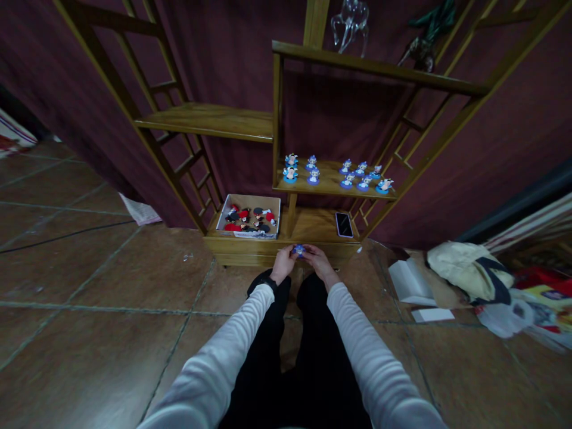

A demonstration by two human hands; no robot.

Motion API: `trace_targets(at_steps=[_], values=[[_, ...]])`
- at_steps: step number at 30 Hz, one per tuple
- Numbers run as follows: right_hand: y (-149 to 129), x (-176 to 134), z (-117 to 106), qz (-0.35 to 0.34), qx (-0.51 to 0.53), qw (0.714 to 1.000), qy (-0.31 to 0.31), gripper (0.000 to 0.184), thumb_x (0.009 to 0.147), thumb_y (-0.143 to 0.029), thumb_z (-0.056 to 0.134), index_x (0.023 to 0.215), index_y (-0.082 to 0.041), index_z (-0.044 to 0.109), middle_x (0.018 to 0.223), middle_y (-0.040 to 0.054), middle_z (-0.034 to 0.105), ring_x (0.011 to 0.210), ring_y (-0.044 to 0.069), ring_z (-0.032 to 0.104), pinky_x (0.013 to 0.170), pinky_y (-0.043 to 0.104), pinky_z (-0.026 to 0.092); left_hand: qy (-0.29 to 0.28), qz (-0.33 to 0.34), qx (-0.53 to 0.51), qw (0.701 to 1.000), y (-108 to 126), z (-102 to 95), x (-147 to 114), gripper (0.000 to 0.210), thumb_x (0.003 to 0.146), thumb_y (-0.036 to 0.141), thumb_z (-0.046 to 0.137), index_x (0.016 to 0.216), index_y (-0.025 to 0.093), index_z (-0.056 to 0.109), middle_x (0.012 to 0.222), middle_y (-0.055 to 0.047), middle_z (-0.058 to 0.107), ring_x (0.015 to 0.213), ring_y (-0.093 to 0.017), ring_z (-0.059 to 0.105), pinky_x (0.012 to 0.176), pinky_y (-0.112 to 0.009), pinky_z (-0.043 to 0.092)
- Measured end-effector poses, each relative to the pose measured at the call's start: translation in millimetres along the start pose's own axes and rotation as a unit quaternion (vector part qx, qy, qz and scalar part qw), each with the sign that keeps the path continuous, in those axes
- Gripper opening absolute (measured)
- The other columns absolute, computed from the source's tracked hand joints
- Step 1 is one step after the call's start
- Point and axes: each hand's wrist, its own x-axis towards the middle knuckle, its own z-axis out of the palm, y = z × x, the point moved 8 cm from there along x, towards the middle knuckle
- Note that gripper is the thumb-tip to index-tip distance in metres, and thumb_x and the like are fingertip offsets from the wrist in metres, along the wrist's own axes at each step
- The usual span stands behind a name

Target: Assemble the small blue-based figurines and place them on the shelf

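A small blue-and-purple figurine (299, 251) is held between my two hands, just in front of the cabinet's low front. The fingers of my left hand (283, 263) close on its left side. From the right, my right hand (320, 262) grips it too. Ahead, on the middle shelf (328, 179), stand several similar figurines (347, 179) in short rows, most of them blue and purple. At the row ends are pink-and-black figurines (290, 174) on blue bases. An open cardboard box (222, 221) with several red and black figurines lies on the lower shelf to the left.
A phone (344, 224) lies on the lower shelf at right. Higher up stand a clear glass horse (351, 27) and a dark sculpture (420, 53). On the tiled floor to the right are a white box (411, 283), a cream bag (469, 271) and plastic bags (507, 317).
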Motion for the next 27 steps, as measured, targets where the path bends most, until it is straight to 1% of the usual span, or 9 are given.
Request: trace_targets(at_steps=[5,7,9,14,19,21,25,27], values=[[-2.3,-1.8,2.8,0.003,-0.011,1.000,-0.001,0.034,0.053,-0.031,0.077,0.082,-0.019,0.065,0.084,0.0017,0.069,0.078,0.017,0.063,0.078,0.033,0.049,-0.012,-0.036,-0.068,0.997,-9.4,4.7,0.6,0.018,0.075,0.015,0.058,0.090,0.011,0.065,0.077,-0.006,0.068,0.066,-0.016,0.062,0.065,-0.027,0.049],[-3.4,-2.8,4.1,0.006,-0.017,1.000,0.000,0.034,0.052,-0.032,0.077,0.081,-0.019,0.065,0.083,0.0020,0.069,0.078,0.018,0.063,0.077,0.033,0.049,-0.014,-0.047,-0.084,0.995,-14.6,6.6,1.3,0.015,0.074,0.016,0.057,0.086,0.011,0.065,0.071,-0.004,0.067,0.061,-0.014,0.060,0.061,-0.025,0.048],[-4.1,-3.3,5.1,0.008,-0.017,1.000,-0.001,0.034,0.052,-0.033,0.077,0.081,-0.020,0.065,0.082,0.0019,0.069,0.078,0.018,0.063,0.077,0.033,0.049,-0.013,-0.053,-0.095,0.994,-19.3,8.0,2.4,0.015,0.073,0.017,0.058,0.085,0.011,0.065,0.070,-0.004,0.067,0.060,-0.014,0.060,0.059,-0.025,0.048],[-1.5,-2.2,5.6,0.011,-0.015,1.000,-0.007,0.035,0.051,-0.032,0.078,0.081,-0.019,0.065,0.083,0.0016,0.069,0.078,0.017,0.063,0.079,0.033,0.048,-0.007,-0.046,-0.100,0.994,-23.8,9.4,4.5,0.015,0.073,0.017,0.057,0.085,0.011,0.064,0.070,-0.004,0.066,0.059,-0.013,0.059,0.059,-0.024,0.048],[0.8,-0.4,1.2,0.003,-0.022,1.000,0.006,0.035,0.051,-0.031,0.077,0.081,-0.020,0.065,0.080,0.0009,0.069,0.078,0.017,0.062,0.078,0.032,0.047,-0.011,-0.041,-0.097,0.994,-22.0,9.4,3.8,0.021,0.074,0.017,0.058,0.093,0.012,0.064,0.072,-0.004,0.067,0.060,-0.013,0.059,0.059,-0.024,0.048],[1.2,-0.4,0.1,0.004,-0.020,1.000,0.009,0.036,0.051,-0.030,0.077,0.082,-0.020,0.065,0.080,0.0008,0.069,0.078,0.017,0.062,0.078,0.032,0.047,-0.008,-0.041,-0.097,0.994,-22.2,9.0,4.2,0.025,0.073,0.017,0.060,0.097,0.012,0.064,0.076,-0.005,0.068,0.065,-0.014,0.061,0.063,-0.025,0.050],[-0.5,-1.5,-0.9,0.000,-0.023,1.000,0.014,0.036,0.050,-0.028,0.077,0.083,-0.020,0.065,0.082,0.0001,0.069,0.079,0.016,0.061,0.078,0.031,0.047,0.006,-0.035,-0.112,0.993,-23.8,7.8,5.9,0.031,0.071,0.016,0.063,0.102,0.013,0.064,0.090,-0.008,0.069,0.081,-0.016,0.063,0.076,-0.029,0.050],[-1.7,-1.9,-0.9,-0.005,-0.023,1.000,0.016,0.036,0.050,-0.027,0.077,0.084,-0.021,0.065,0.082,-0.0003,0.068,0.080,0.016,0.061,0.079,0.031,0.047,0.012,-0.034,-0.115,0.993,-24.5,7.5,6.3,0.033,0.071,0.016,0.064,0.104,0.013,0.064,0.093,-0.009,0.069,0.083,-0.017,0.063,0.079,-0.031,0.050]])
